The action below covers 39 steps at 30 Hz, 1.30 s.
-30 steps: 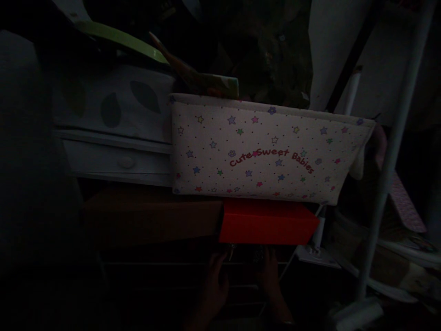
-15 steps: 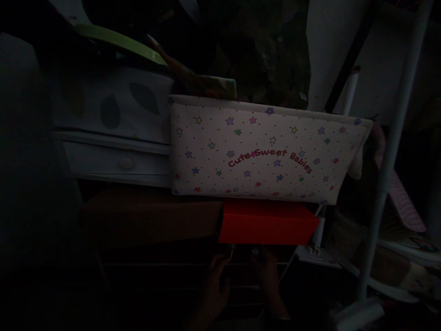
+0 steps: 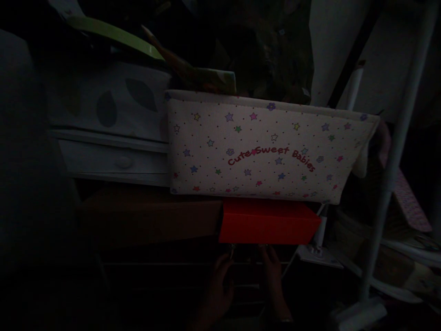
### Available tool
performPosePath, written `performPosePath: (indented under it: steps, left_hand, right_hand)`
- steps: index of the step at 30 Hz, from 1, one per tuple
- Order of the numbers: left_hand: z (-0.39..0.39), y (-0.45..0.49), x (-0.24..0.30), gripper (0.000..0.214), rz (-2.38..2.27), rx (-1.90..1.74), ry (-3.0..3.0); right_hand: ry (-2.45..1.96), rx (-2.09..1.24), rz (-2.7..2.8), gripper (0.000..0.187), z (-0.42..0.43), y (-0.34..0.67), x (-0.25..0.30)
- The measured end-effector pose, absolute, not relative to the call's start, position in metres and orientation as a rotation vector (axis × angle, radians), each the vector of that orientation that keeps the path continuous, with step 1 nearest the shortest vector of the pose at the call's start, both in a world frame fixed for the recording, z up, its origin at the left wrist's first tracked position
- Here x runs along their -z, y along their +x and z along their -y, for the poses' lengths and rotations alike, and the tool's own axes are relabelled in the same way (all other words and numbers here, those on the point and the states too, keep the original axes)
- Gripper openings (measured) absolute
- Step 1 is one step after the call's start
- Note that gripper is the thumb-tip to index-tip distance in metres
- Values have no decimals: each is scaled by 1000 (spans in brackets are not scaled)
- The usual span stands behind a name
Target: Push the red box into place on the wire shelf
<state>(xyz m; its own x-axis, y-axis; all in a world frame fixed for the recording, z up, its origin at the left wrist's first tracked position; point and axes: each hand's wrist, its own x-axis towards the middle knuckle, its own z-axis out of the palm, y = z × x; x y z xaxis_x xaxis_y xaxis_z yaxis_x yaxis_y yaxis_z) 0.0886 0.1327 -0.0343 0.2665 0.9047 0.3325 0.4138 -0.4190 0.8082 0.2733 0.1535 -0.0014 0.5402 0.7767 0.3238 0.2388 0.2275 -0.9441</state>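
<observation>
The light is very dim. My left hand point(image 3: 218, 285) is just below the red box point(image 3: 268, 230), its fingers curled around a small glittering thing point(image 3: 232, 250) too dark to name. To its right, my right hand point(image 3: 273, 273) reaches up under the box's lower front edge. A faint sparkle shows at those fingertips, but what they grip is mostly hidden in shadow. Thin pale rack bars point(image 3: 165, 264) run behind both hands.
Over the red box stands a white star-patterned fabric bin point(image 3: 255, 147). A brown box point(image 3: 151, 220) lies left of the red one, beneath a white drawer point(image 3: 113, 158). A pale upright pole point(image 3: 389, 174) rises at right, near a pink patterned item point(image 3: 411, 197).
My right hand has moved slightly right and up, closer under the red box, and its sparkle shows less. My left hand has shifted only slightly. The view has moved a little.
</observation>
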Motion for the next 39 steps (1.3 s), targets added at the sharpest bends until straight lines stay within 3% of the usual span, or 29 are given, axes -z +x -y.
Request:
performPosePath:
  steps: [17, 30, 39]
  left_hand:
    - [-128, 81, 29, 58, -1183, -1072, 2000]
    - [-131, 83, 41, 75, -1139, -1017, 2030]
    - [-131, 81, 44, 73, -1137, -1055, 2047]
  right_hand:
    - [-1227, -624, 755, 50, -162, 242, -2]
    - [-1204, -671, 798, 45, -168, 233, 2]
    - [-1200, -723, 835, 45, -173, 236, 10]
